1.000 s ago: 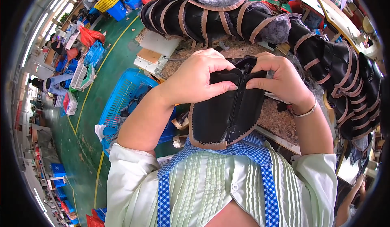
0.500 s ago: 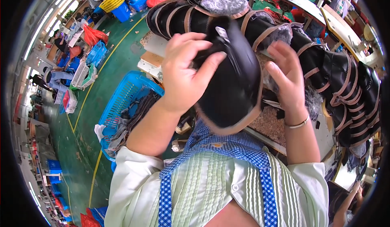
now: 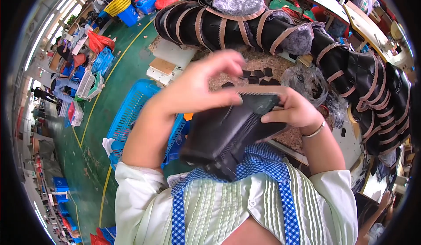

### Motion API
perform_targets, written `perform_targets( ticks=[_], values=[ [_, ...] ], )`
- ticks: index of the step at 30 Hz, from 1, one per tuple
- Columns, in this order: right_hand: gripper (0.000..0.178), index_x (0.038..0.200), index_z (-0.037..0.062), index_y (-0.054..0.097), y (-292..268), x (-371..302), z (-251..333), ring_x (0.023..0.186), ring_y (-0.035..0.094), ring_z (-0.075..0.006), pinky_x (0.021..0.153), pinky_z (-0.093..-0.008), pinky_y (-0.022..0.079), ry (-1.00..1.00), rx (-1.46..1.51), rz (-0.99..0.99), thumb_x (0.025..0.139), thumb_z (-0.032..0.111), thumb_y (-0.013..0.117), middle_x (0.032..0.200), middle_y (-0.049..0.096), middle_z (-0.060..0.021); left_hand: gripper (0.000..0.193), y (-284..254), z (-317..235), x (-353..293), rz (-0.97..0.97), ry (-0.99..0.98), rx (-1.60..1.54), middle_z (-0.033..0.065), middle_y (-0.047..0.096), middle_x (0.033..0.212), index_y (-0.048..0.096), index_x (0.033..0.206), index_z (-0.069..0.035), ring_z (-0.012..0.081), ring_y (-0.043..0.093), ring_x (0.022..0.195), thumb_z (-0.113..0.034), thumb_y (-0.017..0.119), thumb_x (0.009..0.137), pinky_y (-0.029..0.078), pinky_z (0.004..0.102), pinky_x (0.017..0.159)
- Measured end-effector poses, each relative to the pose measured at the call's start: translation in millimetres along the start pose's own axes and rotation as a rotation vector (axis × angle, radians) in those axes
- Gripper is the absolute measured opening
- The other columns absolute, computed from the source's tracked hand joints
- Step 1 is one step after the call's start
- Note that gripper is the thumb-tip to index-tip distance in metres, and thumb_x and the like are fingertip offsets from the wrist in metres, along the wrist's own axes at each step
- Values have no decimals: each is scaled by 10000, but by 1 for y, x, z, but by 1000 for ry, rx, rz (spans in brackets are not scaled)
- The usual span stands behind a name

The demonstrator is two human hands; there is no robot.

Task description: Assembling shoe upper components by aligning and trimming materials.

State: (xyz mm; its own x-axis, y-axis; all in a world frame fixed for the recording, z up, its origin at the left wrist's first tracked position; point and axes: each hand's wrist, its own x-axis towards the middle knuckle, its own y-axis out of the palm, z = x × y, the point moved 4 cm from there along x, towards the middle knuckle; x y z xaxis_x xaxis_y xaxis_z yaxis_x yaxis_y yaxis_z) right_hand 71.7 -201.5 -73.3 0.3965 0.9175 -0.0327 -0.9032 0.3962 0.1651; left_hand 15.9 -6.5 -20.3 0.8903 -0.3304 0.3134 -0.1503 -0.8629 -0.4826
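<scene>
While the right hand [image 3: 294, 110] has its fingers clamped on the upper edge of the black boot [image 3: 228, 135], held in the air close over the person's chest, the left hand [image 3: 206, 87] rests only its thumb and palm along the sole with the other fingers spread apart and lifted, so the boot could well twist or slip down out of that one-sided grip. Just beyond it the bench [image 3: 263, 67] is crowded by a long row of boots [image 3: 245, 25], small dark scraps [image 3: 256, 74] and a crumpled plastic bag [image 3: 305, 80], with a blue basket [image 3: 131, 113] on the floor at the left, leaving little free room to set it down.
</scene>
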Motion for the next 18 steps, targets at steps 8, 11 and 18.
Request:
perform_targets(
  ticks=[8, 11, 18],
  values=[
    [302, 1047, 13, 617, -65, -70, -45, 905, 632, -330, 806, -383, 507, 34, -1243, -740, 765, 85, 696, 1012, 653, -159, 387, 51, 85, -53, -97, -385, -619, 33, 633, 1073, 516, 1229, -10, 69, 593, 933, 23, 634, 862, 478, 234, 838],
    [388, 1136, -10, 552, -98, -125, -85, 1051, 550, -387, 911, -422, 445, 334, -1654, -694, 749, -34, 576, 1117, 590, -213, 240, 41, 74, -55, -151, -295, -545, -6, 618, 976, 596, 1092, -34, 54, 572, 842, -25, 667, 863, 465, 216, 748],
    [458, 1115, -15, 548, -81, -123, -74, 1022, 536, -381, 894, -412, 431, 226, -1551, -744, 665, -59, 624, 1043, 578, -193, 316, 23, 73, -28, 6, -438, -556, -9, 596, 810, 612, 851, -35, 55, 525, 742, -319, 530, 964, 423, 216, 693]
  ],
)
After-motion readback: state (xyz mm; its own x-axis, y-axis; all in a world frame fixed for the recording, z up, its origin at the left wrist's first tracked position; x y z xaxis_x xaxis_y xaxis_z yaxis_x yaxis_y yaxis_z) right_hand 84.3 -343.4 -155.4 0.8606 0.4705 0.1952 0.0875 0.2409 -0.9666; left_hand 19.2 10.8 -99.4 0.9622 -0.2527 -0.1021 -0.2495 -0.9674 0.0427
